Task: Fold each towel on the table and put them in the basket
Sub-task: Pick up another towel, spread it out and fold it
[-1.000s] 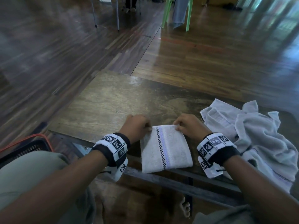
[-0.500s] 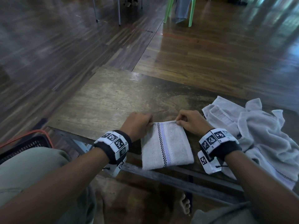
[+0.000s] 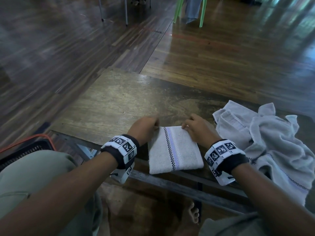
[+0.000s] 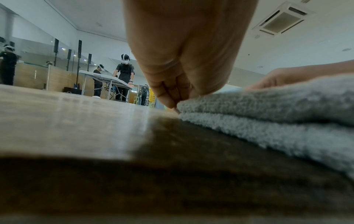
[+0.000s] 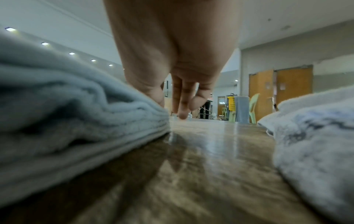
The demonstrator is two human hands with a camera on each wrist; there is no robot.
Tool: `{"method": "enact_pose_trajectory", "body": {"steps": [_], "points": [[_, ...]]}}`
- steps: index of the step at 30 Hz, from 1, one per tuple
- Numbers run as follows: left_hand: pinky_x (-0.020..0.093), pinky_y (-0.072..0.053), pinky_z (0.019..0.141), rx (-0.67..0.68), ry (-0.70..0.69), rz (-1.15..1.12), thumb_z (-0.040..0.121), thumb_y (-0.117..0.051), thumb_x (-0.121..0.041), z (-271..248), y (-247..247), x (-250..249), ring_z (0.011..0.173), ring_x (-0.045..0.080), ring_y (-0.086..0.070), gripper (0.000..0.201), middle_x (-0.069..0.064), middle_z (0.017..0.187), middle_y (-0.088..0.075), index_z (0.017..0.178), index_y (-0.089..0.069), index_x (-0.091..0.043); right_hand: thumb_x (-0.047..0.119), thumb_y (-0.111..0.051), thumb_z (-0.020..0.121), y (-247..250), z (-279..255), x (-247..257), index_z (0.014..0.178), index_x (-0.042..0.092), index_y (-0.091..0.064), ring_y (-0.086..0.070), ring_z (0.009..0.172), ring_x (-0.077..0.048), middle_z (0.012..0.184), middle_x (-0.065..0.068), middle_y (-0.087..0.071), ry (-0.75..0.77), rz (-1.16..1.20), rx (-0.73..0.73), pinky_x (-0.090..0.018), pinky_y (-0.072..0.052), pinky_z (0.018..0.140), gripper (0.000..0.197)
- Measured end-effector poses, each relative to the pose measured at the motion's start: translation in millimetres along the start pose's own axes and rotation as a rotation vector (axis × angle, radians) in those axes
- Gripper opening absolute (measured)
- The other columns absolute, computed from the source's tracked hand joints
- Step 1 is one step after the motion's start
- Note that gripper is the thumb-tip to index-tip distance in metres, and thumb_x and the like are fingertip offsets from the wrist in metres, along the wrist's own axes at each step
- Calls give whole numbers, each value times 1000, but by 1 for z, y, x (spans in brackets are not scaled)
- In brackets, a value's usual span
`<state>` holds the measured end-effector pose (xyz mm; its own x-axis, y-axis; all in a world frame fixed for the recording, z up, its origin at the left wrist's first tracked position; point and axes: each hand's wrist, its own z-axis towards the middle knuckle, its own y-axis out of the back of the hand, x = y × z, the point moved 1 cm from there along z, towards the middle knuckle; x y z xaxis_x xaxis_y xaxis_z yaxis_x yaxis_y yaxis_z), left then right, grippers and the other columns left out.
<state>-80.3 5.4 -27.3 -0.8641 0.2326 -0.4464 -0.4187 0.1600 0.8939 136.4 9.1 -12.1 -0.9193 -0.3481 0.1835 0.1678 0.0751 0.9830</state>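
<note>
A folded white towel (image 3: 173,150) with a checked stripe lies at the near edge of the wooden table (image 3: 110,106). My left hand (image 3: 156,127) pinches its far left corner, with the fingertips (image 4: 172,104) curled down at the towel's edge (image 4: 268,109). My right hand (image 3: 185,125) holds the far right corner. The thumb lies on the towel (image 5: 67,113) and the fingers (image 5: 181,106) point down at the table. A black basket (image 3: 25,149) with an orange rim stands low on the left, beside my knee.
A heap of unfolded white towels (image 3: 272,147) lies on the table's right side, close to my right wrist (image 5: 316,136). The far half of the table is bare wood. Green chair legs (image 3: 202,12) stand far off on the floor.
Both hands have stayed at the towel's far corners. The far edge has settled flat and straight. The heap has not moved.
</note>
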Motion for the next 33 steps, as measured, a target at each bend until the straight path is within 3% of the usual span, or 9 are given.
{"method": "enact_pose_trajectory", "body": {"steps": [4, 7, 9, 11, 14, 18, 25, 30, 33], "points": [[30, -36, 80, -76, -33, 129, 91, -49, -13, -8, 6, -4, 95, 22, -56, 15, 4, 104, -64, 102, -58, -17, 26, -42, 95, -1, -16, 13, 118, 19, -59, -40, 121, -22, 131, -1, -49, 116, -326, 7, -39, -35, 92, 30], [32, -27, 99, -99, -162, 232, 91, -48, -15, -23, 1, -20, 115, 16, -51, 29, -4, 124, -58, 118, -56, -22, 40, -21, 98, -9, -28, 18, 139, 20, -36, -30, 134, -19, 145, 2, -38, 60, -259, 144, -41, -27, 104, 48], [35, -25, 105, -46, -227, 243, 94, -33, -29, -37, -14, -32, 129, 17, -43, 40, -1, 139, -49, 129, -50, -21, 49, -1, 89, -14, -34, 19, 146, 26, -22, -22, 140, -18, 151, 3, -30, 21, -208, 166, -42, -24, 108, 65], [37, -20, 111, 16, -210, 289, 87, -3, -43, -46, -30, -38, 141, 19, -28, 69, 4, 151, -34, 142, -36, -17, 53, 10, 78, -20, -36, 19, 147, 30, -16, -18, 142, -18, 153, 3, -24, -10, -197, 172, -42, -22, 109, 77], [36, -6, 117, 65, -124, 297, 75, 14, -47, -47, -42, -31, 146, 17, -8, 87, 5, 158, -13, 150, -15, -12, 53, 6, 83, -25, -40, 26, 149, 30, -10, -12, 144, -19, 157, 2, -13, -79, -148, 181, -43, -16, 113, 72], [38, 0, 119, 53, -38, 213, 82, 6, -48, -46, -43, -27, 146, 16, 1, 79, 5, 159, -4, 150, -6, -11, 44, -14, 98, -32, -44, 31, 149, 30, -3, -1, 146, -19, 159, 4, 1, -160, -68, 190, -47, -6, 117, 54], [44, 4, 117, 39, 133, 148, 90, -4, -44, -45, -33, -6, 146, 16, 1, 68, 3, 159, -2, 150, -4, -12, 46, -9, 98, -36, -39, 26, 149, 26, 4, 11, 145, -18, 158, 7, 12, -227, -48, 199, -51, 2, 116, 57], [48, -5, 117, 45, 163, 151, 100, -18, -32, -47, -24, 8, 146, 18, -8, 54, 3, 158, -13, 150, -13, -12, 41, -19, 99, -17, -36, 17, 149, 20, -9, -4, 145, -18, 159, 3, -4, -294, 34, 178, -48, -5, 114, 55], [44, -21, 111, -92, 167, 58, 99, -29, -28, -54, -15, 5, 136, 22, -33, 46, 5, 146, -39, 142, -35, -13, 36, -33, 96, -2, -36, 6, 120, 16, -53, -44, 125, -26, 132, -5, -52, -331, 111, 78, -45, -30, 99, 37]]}}
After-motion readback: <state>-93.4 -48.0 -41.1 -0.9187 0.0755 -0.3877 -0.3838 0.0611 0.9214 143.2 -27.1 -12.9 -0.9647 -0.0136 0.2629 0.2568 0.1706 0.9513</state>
